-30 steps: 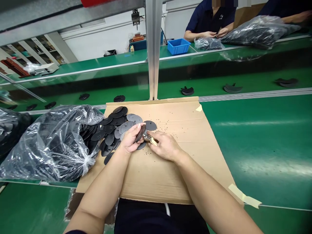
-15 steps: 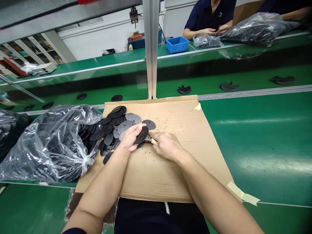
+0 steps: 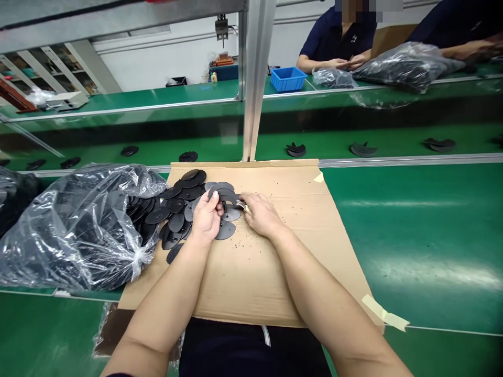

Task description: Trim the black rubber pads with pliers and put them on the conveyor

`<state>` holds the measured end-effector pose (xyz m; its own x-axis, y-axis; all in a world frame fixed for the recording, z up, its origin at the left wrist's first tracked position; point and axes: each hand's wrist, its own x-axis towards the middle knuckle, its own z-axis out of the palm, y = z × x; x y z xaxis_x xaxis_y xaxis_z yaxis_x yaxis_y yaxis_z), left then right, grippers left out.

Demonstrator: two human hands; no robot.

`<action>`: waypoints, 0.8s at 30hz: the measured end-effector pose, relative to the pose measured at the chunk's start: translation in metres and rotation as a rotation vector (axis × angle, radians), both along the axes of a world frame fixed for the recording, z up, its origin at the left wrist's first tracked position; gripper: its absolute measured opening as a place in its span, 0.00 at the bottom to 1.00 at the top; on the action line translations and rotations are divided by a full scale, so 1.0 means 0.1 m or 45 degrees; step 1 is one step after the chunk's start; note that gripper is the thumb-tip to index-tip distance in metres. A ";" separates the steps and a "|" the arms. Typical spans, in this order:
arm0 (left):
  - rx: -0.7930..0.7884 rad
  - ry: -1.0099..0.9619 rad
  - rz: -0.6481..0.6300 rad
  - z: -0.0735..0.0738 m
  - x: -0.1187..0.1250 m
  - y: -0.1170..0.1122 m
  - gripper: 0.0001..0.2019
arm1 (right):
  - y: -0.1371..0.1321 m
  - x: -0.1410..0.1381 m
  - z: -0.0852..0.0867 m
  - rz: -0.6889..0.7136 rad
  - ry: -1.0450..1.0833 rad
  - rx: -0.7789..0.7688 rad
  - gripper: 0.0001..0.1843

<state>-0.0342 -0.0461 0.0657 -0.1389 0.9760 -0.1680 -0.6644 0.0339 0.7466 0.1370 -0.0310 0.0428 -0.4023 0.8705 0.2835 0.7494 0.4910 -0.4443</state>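
While the green counter (image 3: 412,209) spreads widest, the cardboard sheet (image 3: 259,293) lies on it in front of the person. Off the sheet's left side, lapping toward its edge, slumps a clear plastic bag (image 3: 78,230) of dark discs. From its mouth a pile of discs (image 3: 173,207) runs over the sheet's far-left part, overlapping one another.

Both hands are above the sheet's middle, toward its far edge. The left hand (image 3: 207,220), on the pile's side, pinches a curved dark piece (image 3: 222,191), thumb on top and fingers largely hidden. The right hand (image 3: 260,212), on the sheet's barer side, is curled round a small pale-handled tool (image 3: 243,206); whether the tool's tips are parted, I cannot tell.

The piece lies above the sheet between the two hands, its long axis roughly along the sheet's far edge, arched, its right end dipping. The left hand is the nearer, already on it; the right hand reaches it only through the tool, whose tip is at or just beside that right end. Beneath, dark specks (image 3: 240,245) dot the sheet's middle.
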 end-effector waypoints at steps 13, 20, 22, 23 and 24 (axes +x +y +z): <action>-0.079 0.096 -0.020 -0.07 0.01 -0.03 0.20 | -0.09 0.19 0.05 -0.264 0.268 -0.168 0.16; 0.027 0.280 -0.241 -0.09 0.10 -0.12 0.22 | -0.26 0.22 0.18 -0.026 1.567 -1.091 0.19; 0.116 0.355 -0.340 -0.10 0.12 -0.15 0.22 | -0.27 0.20 0.18 0.012 1.698 -1.306 0.18; 0.149 0.413 -0.361 -0.11 0.13 -0.17 0.22 | -0.26 0.18 0.18 0.017 1.720 -1.359 0.18; 0.161 0.478 -0.366 -0.12 0.14 -0.18 0.23 | -0.26 0.17 0.17 0.019 1.724 -1.381 0.17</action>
<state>-0.0207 -0.0638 0.0538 0.1110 0.9932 -0.0354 -0.3253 0.0699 0.9430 0.1540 -0.0566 0.0596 -0.4025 0.8765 -0.2641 -0.4041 -0.4290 -0.8078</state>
